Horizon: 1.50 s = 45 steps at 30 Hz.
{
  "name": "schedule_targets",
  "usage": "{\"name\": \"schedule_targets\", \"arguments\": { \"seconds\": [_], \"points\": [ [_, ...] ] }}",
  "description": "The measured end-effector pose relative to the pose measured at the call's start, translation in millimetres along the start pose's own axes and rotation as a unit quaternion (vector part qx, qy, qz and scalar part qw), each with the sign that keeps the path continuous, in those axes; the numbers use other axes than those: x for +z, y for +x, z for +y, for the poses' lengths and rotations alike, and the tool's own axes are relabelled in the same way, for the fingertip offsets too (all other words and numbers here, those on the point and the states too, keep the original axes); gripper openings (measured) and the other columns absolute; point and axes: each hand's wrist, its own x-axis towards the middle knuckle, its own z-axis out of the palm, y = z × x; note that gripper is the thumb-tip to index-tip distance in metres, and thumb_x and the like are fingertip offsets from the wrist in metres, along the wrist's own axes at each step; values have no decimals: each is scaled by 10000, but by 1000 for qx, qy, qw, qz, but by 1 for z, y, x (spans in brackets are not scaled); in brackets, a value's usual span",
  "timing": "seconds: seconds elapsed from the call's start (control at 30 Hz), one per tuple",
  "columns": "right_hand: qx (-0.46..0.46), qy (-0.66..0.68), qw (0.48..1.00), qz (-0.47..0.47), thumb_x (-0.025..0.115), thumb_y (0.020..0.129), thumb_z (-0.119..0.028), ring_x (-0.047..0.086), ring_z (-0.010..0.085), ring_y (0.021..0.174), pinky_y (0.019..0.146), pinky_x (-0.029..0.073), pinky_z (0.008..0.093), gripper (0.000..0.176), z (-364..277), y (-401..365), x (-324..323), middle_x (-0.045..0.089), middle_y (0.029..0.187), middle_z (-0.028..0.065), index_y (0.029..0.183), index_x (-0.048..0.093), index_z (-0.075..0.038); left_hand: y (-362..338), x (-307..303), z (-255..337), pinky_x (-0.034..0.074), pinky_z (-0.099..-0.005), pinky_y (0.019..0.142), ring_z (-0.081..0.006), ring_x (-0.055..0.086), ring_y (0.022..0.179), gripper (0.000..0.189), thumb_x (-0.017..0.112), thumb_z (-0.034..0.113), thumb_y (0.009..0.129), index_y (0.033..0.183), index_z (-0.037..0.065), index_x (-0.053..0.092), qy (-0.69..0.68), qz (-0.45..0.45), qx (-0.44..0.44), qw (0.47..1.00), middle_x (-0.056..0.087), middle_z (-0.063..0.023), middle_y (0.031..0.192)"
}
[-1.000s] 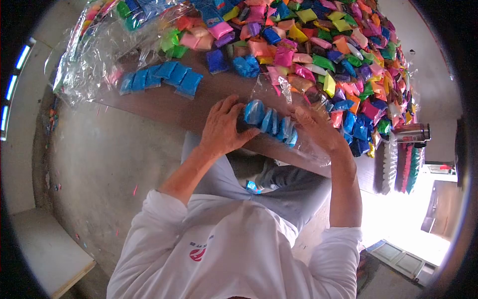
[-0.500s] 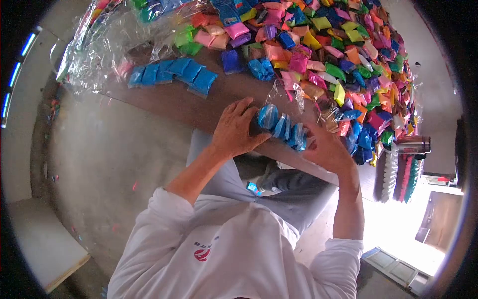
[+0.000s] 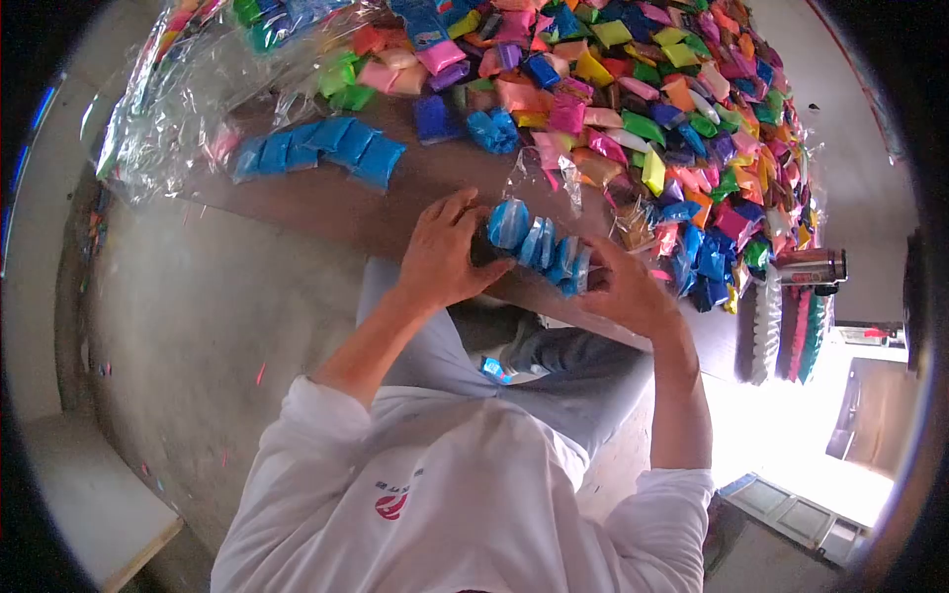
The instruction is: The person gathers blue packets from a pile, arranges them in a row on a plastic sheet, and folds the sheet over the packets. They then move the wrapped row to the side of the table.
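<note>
A short row of blue packets in clear wrap (image 3: 539,242) stands on edge near the table's front edge, between my two hands. At the left end is my left hand (image 3: 445,255), fingers spread and thumb stretched toward the front of the row. My right hand (image 3: 633,295) curls round the right end, with fingers and thumb at the last packet. Further left, more flat blue packets (image 3: 351,143) lie in an overlapping line. A crumpled clear wrapper (image 3: 554,183) lies just behind the row.
A large heap of small coloured packets (image 3: 643,124) covers the back and right of the brown table (image 3: 306,212). Clear plastic bags (image 3: 163,124) lie at the far left. A metal cylinder (image 3: 811,267) stands by the right edge. A blue packet (image 3: 496,370) shows below the table.
The whole view has shifted slightly, so the table and heap appear further left. Both hands stay at the ends of the blue row, the right one a little closer around its end.
</note>
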Motion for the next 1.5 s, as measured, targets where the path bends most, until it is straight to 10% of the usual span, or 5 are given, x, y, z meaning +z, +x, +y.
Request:
{"name": "schedule_targets", "arguments": {
  "seconds": [0.47, 0.83, 1.0, 1.33, 1.5],
  "points": [
    [29, 148, 942, 299, 611, 876, -78, 580, 84, 606, 551, 475, 223, 159, -48, -70, -80, 641, 744, 50, 1015, 629, -3, 2, 0, -4, 366, -476, 1014, -391, 489, 1165, 603, 748, 397, 685, 1136, 27, 593, 27, 11, 21, 999, 524, -216, 1255],
    [-212, -67, 974, 37, 684, 729, -248, 651, 340, 818, 722, 504, 449, 362, -137, 113, 22, 646, 873, 211, 990, 596, -14, -3, -1, -2, 363, -469, 1014, -378, 462, 1181, 617, 763, 354, 653, 1113, -14, 582, -28, 39, 9, 999, 495, -210, 1273],
    [-150, -260, 954, 26, 747, 696, -338, 590, 406, 1008, 859, 483, 468, 652, -153, 177, 90, 609, 1078, 247, 1165, 489, 35, -1, -1, -4, 329, -481, 1039, -413, 435, 1200, 602, 753, 317, 676, 1169, 27, 566, -99, 57, 50, 992, 494, -215, 1273],
    [-191, -296, 933, 68, 693, 726, -282, 582, 397, 1025, 879, 484, 460, 520, -142, 189, 114, 614, 1084, 235, 1125, 529, 7, -3, 6, -5, 337, -490, 1035, -358, 449, 1205, 489, 687, 266, 747, 1182, 82, 558, -66, 73, 87, 991, 546, -154, 1195],
    [-270, -100, 933, 216, 663, 746, -243, 636, 415, 834, 812, 501, 494, 455, -143, 202, 110, 649, 861, 219, 1118, 539, -12, -6, 3, -6, 351, -469, 1027, -363, 472, 1174, 502, 708, 293, 726, 1153, 68, 570, -134, 64, 38, 988, 556, -161, 1177]
  ]
}}
